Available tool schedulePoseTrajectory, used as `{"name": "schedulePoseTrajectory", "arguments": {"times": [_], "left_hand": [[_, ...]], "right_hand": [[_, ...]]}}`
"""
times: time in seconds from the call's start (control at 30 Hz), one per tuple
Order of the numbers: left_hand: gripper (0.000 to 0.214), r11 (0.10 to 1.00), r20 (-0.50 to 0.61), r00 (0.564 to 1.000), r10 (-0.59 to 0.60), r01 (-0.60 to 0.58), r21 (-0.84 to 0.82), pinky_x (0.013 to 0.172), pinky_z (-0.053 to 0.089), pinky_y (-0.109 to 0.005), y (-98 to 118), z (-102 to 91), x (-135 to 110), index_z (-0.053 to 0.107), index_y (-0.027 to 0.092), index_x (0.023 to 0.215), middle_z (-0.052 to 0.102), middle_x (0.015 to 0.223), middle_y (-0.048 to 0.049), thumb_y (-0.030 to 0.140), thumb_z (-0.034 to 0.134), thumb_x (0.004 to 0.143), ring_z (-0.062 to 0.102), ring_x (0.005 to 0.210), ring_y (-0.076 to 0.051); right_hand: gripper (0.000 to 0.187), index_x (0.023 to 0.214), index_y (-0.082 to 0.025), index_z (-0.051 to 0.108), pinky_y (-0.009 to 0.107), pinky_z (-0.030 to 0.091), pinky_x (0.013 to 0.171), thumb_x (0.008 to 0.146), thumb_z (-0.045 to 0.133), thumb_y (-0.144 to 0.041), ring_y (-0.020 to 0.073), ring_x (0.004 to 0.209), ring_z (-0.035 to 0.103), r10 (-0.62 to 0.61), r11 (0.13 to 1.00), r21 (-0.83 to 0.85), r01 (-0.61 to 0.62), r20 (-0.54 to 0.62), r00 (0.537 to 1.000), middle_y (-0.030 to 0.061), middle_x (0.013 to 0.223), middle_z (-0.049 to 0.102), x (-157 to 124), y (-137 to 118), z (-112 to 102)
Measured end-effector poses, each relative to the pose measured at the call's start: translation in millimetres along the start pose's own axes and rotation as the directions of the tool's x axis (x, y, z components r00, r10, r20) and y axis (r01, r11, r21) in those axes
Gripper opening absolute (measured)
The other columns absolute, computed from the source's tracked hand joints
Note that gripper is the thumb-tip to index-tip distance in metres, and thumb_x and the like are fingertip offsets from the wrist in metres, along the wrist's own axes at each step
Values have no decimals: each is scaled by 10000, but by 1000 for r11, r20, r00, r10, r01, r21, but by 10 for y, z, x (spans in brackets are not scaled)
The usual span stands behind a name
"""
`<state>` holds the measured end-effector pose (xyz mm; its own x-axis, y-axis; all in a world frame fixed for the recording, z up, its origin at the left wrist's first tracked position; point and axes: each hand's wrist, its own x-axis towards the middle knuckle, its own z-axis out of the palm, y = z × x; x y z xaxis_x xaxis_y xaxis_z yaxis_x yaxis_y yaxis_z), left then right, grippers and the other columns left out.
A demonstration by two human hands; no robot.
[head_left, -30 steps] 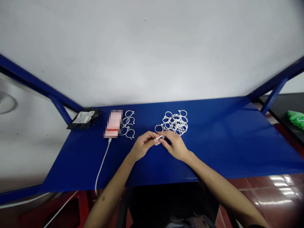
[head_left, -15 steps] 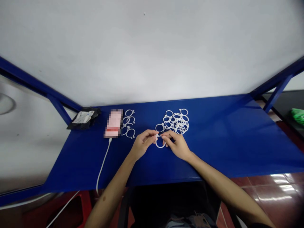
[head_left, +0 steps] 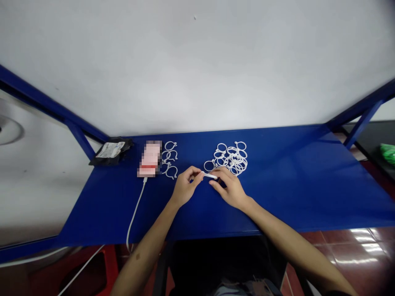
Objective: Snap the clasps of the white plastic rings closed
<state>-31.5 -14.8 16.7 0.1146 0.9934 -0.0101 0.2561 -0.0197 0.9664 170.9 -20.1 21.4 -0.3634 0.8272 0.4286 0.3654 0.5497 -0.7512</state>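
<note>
My left hand (head_left: pixel 184 187) and my right hand (head_left: pixel 228 187) meet over the middle of the blue table (head_left: pixel 277 193). Between their fingertips they pinch one white plastic ring (head_left: pixel 210 176), seen edge-on as a short white bar. Just behind the hands lies a heap of several white rings (head_left: pixel 230 158). A smaller group of white rings (head_left: pixel 169 160) lies to the left, beside a phone (head_left: pixel 149 158).
A white cable (head_left: pixel 135 207) runs from the phone over the table's front edge. A black packet with a white label (head_left: pixel 111 151) sits at the back left corner. Blue frame bars rise at both sides against a white wall. A green object (head_left: pixel 388 153) lies far right.
The ring hung open as a loop between the fingers half a second ago; now it is turned edge-on and held a little higher. Both hands stay in the same place.
</note>
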Motion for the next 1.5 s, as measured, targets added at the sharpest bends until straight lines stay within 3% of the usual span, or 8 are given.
{"name": "schedulePoseTrajectory", "arguments": {"times": [0.17,0.4,0.8,0.93,1.03,1.2,1.33,1.5], "left_hand": [[262,991,12,998,54,-55,122,666,435,-246,77,12,-16,614,193,804,607,718,23,413,572,940,548,665,-119],[287,995,78,992,102,-100,-30,695,463,-259,12,1,-5,670,193,855,658,774,-5,478,700,855,589,709,-143],[280,983,21,986,164,-165,78,680,475,-274,13,13,-20,673,200,755,680,701,-3,457,686,866,603,657,-150],[223,954,-5,976,217,-211,213,689,479,-284,5,30,9,674,212,779,689,747,0,403,666,891,602,675,-151],[158,878,-23,949,315,-282,388,770,497,-321,-10,1,79,681,219,877,704,839,-17,369,649,913,617,775,-178],[190,640,-169,898,406,-147,754,932,445,-456,-32,-309,388,694,197,993,710,968,-90,304,539,967,590,984,-282],[293,472,-260,911,320,85,877,910,412,-543,-83,-640,786,683,114,1119,673,1109,-186,321,555,956,516,1112,-385],[325,436,-164,946,280,27,899,907,396,-563,-170,-794,1112,662,29,1136,679,1028,-184,276,627,928,522,1086,-385]], "right_hand": [[209,1176,-226,641,294,560,669,996,547,-276,148,703,650,24,999,-41,-28,-85,996,40,887,695,-10,11,25],[173,1068,-228,693,268,559,617,980,578,-322,137,619,680,168,979,129,-156,-81,983,3,744,724,-3,-17,12],[192,992,-227,706,234,482,516,980,578,-369,113,553,611,161,934,294,-202,161,974,-16,685,674,-9,-22,-27],[196,1028,-215,687,262,525,607,1010,528,-328,134,660,659,107,979,164,-121,94,990,21,823,727,-4,-17,12],[188,1040,-212,685,336,539,778,1013,510,-273,191,866,670,33,992,-117,-37,-34,999,63,962,732,35,48,10],[168,1054,-232,719,413,474,814,974,577,-271,249,900,582,-44,845,-524,-111,-274,961,78,956,708,175,260,-178],[246,1181,-224,693,440,434,812,972,577,-283,284,959,523,-39,775,-602,-189,-345,938,102,1029,705,229,382,-291],[236,1152,-195,697,437,438,837,968,590,-296,286,999,503,-50,783,-595,-183,-353,934,112,1063,694,192,363,-296]]}}
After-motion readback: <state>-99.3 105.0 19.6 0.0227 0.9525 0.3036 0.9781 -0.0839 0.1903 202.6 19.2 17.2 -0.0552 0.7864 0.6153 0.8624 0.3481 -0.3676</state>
